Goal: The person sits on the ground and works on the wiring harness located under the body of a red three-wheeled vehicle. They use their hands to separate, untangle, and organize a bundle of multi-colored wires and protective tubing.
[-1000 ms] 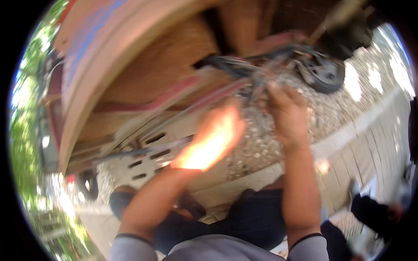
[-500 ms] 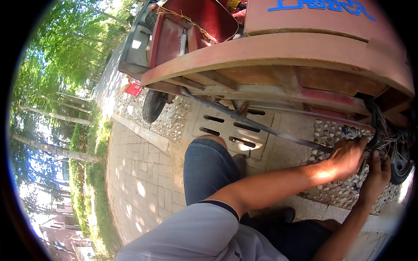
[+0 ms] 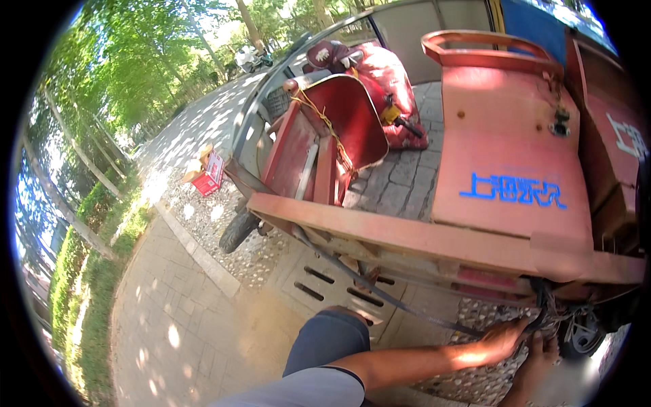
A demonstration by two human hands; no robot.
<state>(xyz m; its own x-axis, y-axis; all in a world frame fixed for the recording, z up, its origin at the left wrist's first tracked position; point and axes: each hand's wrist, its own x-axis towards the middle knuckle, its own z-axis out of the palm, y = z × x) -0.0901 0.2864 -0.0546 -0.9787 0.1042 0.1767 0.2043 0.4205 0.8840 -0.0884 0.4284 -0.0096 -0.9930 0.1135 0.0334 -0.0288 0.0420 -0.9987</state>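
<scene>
My left hand [image 3: 505,340] is closed at the end of a grey corrugated cable tube [image 3: 386,296] that runs along under a red cargo tricycle [image 3: 386,224]. Just right of it and slightly lower is my right hand [image 3: 540,356]. Its fingers are bent together close to the left fingertips; what they pinch is too small to make out. A tangle of thin wires [image 3: 557,306] hangs from the frame directly above both hands. Beside them stands a wheel [image 3: 583,339] with a black tyre.
The tricycle's floor holds an open red seat box [image 3: 308,159], a red padded cover [image 3: 383,71] and a red panel [image 3: 498,156] with blue lettering. A front wheel [image 3: 237,230] and red carton [image 3: 209,178] lie leftward. Beneath is a slotted drain cover [image 3: 325,285]; paving [image 3: 196,325] borders a hedge.
My view has tilted up, bringing more of the tricycle's inside into sight and shifting the hands lower in the picture. Both hands stay at the wires.
</scene>
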